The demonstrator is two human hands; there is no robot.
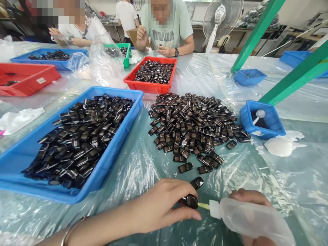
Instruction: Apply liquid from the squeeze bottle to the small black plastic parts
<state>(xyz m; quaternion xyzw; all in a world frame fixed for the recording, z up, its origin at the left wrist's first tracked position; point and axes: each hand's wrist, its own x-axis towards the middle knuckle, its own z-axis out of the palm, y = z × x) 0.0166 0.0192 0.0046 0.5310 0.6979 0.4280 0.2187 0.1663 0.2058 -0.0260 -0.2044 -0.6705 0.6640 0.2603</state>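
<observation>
Left hand (164,205) pinches a small glossy black piece (189,201) between thumb and fingertips, at 6 o'clock on the table. Right hand (249,197) wraps a soft translucent squeeze bottle (252,220); its yellow nozzle (203,205) meets the piece's right end, or stands a hair short of it: hard to tell.

Piece looks light, rigid, slick-surfaced; best held by its long edges, as now. Bottle yields to pressure, so a gentle clench suits it.

A second black piece (197,182) lies just beyond the fingers at 12 o'clock. Farther up, a loose heap of like pieces (192,124). Blue tray (120,136) at 10 o'clock, full of them; red tray (151,85) at 12; small blue bin (275,128) at 2. Crinkled plastic sheet (143,164) covers the table, probably slippery. Two other people sit at the far edge.
</observation>
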